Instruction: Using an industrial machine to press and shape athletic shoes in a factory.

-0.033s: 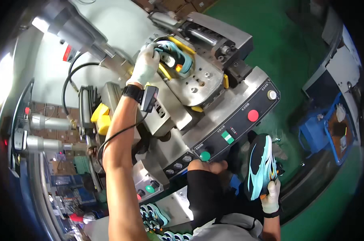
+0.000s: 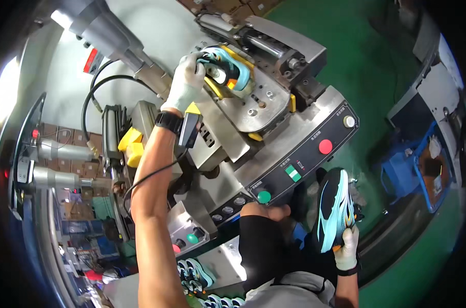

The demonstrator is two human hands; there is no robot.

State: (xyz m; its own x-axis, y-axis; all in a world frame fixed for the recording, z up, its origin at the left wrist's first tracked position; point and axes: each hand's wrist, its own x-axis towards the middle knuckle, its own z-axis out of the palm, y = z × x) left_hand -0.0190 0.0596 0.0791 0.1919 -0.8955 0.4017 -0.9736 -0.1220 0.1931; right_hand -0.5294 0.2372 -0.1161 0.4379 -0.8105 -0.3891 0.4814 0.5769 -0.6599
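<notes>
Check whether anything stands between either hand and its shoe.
Nothing visible does: the gloved left hand holds the near end of the machine shoe on the metal plate, and the gloved right hand grips the other shoe directly.

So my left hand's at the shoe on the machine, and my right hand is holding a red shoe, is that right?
Only the colour is wrong: the head view shows your right hand holding a black and light blue shoe, with your left hand at the other shoe on the machine.
</notes>
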